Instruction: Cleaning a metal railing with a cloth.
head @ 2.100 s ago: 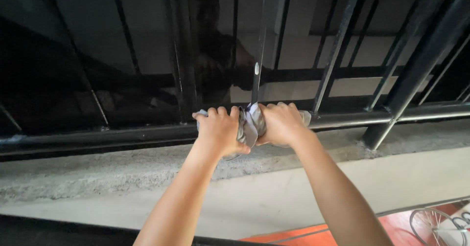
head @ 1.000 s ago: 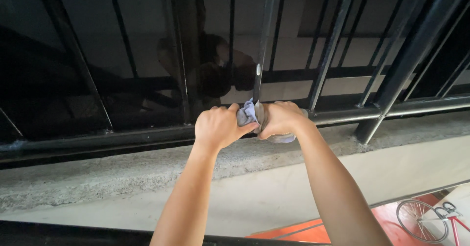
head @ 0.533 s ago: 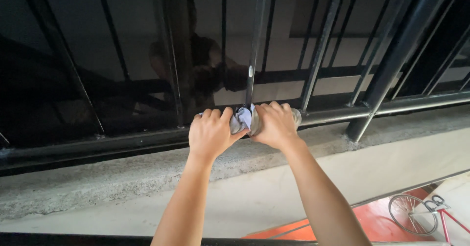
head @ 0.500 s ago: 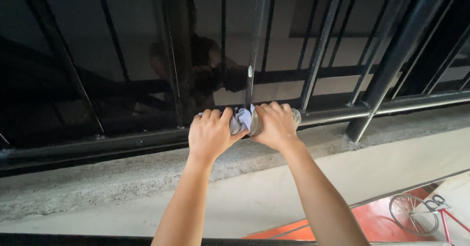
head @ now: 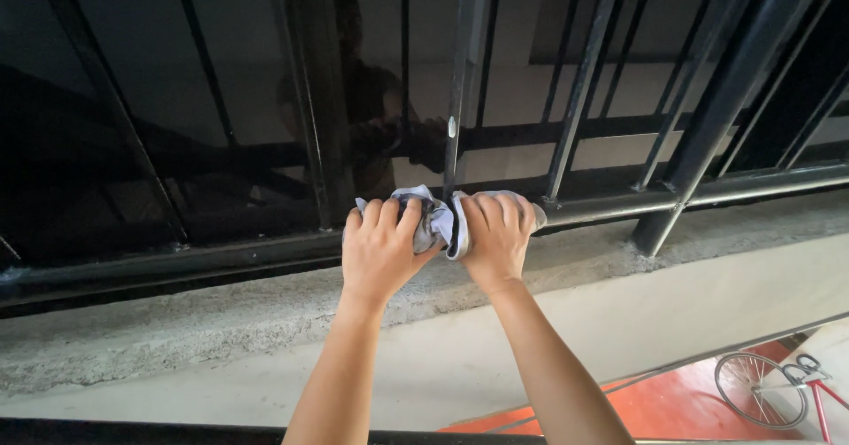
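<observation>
Fingers point(head: 389, 219) of the left hand point(head: 380, 250) are curled shut over a crumpled grey cloth point(head: 435, 219), and those of the right hand point(head: 495, 233) are closed over the other end of it, so that the cloth is bunched between the two fists. The cloth is wrapped round the foot of a thin black upright bar point(head: 460, 82), just where that bar meets the lower horizontal rail point(head: 619, 202) of the railing. Both hands are pressed close together, knuckles up, touching the cloth and resting against the rail.

Compared with two seconds ago, the cloth has been gathered in: then a tail of it was seen spread along the rail to the right of the right hand, whereas now only a small edge shows there and the bulk is bundled tight around the bar. The hands have stayed at the same bar throughout. It is judged from this that the base of this one bar is being rubbed, and that the work has not yet been carried on to the neighbouring bars.

Below the rail a rough concrete ledge point(head: 221, 321) is seen, and far beneath, at the lower right, a red bicycle point(head: 778, 387) on a red floor.
</observation>
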